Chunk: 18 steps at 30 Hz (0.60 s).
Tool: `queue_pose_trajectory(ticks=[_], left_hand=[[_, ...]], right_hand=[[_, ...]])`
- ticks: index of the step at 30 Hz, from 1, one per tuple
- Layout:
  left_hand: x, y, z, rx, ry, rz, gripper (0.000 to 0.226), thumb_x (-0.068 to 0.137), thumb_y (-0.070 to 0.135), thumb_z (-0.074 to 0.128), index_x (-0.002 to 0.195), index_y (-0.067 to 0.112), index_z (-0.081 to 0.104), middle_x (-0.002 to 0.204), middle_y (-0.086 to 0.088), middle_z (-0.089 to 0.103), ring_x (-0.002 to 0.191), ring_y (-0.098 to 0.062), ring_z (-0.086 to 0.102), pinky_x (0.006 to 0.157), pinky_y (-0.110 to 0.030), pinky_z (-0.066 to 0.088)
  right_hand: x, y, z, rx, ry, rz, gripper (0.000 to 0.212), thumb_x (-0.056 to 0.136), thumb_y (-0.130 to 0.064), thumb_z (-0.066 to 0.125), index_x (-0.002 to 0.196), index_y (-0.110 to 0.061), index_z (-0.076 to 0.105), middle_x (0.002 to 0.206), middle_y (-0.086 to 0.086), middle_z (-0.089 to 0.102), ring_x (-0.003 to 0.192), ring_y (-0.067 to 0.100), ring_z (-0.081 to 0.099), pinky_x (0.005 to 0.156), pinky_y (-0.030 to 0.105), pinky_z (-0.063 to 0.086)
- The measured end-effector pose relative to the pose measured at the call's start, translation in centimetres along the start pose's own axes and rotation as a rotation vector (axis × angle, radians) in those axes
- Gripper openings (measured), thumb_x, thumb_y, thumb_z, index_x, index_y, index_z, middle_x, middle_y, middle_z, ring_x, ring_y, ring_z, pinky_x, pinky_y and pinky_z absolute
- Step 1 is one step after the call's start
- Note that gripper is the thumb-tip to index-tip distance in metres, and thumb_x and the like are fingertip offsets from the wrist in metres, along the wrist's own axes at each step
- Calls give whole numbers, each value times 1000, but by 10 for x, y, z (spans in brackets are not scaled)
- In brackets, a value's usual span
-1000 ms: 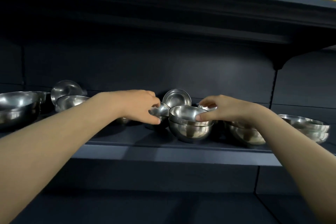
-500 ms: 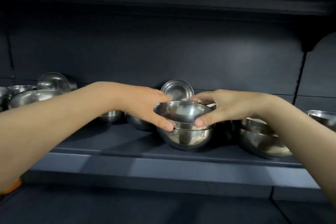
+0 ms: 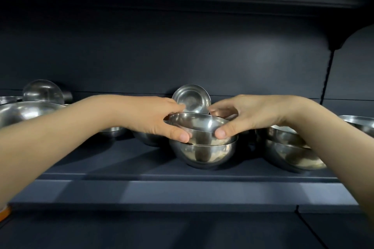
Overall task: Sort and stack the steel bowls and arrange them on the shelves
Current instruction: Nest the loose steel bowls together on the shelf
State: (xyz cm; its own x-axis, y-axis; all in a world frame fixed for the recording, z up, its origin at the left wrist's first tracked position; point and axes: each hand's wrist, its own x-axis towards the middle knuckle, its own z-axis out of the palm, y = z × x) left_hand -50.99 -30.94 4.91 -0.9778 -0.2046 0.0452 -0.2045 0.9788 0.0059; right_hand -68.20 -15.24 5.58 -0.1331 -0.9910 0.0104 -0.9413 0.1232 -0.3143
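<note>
Steel bowl (image 3: 199, 127) tilted atop bowl stack (image 3: 203, 151) on shelf (image 3: 141, 159); left hand (image 3: 155, 119) and right hand (image 3: 251, 115) both pinch its rim (thumbs in front).

Left hand (image 3: 153, 119) at nine o'clock and right hand (image 3: 249, 115) at three o'clock pinch the top bowl (image 3: 199, 127), nested in the lower bowl (image 3: 202, 153) on the dark shelf (image 3: 121, 159).
</note>
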Motion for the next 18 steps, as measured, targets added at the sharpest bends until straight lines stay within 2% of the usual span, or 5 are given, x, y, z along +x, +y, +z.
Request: queue_pose_trajectory(ticks=[4,6,8,12,18], left_hand=[[-3,-3,6,6,10,-15,116,42,101,26,127,25,47,116,14,48,112,-11,48,99,-36,41],[-3,-3,7,27,22,-10,116,41,102,22,127,28,47,112,17,47,110,-11,48,98,-36,42],[-2,-3,8,44,30,-5,113,43,101,23,127,29,46,111,17,47,110,-11,48,98,-35,42],[-2,-3,10,66,45,16,115,43,100,21,127,26,48,118,14,48,113,-10,47,100,-34,40],[0,-5,11,8,49,33,114,45,100,22,123,23,52,118,7,52,112,-11,48,99,-34,42]], right_hand=[[0,-2,-1,0,0,4,108,44,-77,67,128,-10,50,130,16,53,118,33,51,106,54,37],[0,0,-2,0,1,24,109,42,-77,68,134,-24,49,128,-1,60,118,16,55,108,43,39],[1,0,-3,1,4,26,114,37,-79,69,139,-33,44,130,-16,56,122,2,50,110,33,37],[3,3,-4,8,16,38,133,23,-89,66,142,-34,40,136,-16,52,126,2,46,111,32,36],[4,3,-6,46,-5,51,131,23,-86,70,141,-36,41,135,-17,52,128,-2,44,110,32,37]])
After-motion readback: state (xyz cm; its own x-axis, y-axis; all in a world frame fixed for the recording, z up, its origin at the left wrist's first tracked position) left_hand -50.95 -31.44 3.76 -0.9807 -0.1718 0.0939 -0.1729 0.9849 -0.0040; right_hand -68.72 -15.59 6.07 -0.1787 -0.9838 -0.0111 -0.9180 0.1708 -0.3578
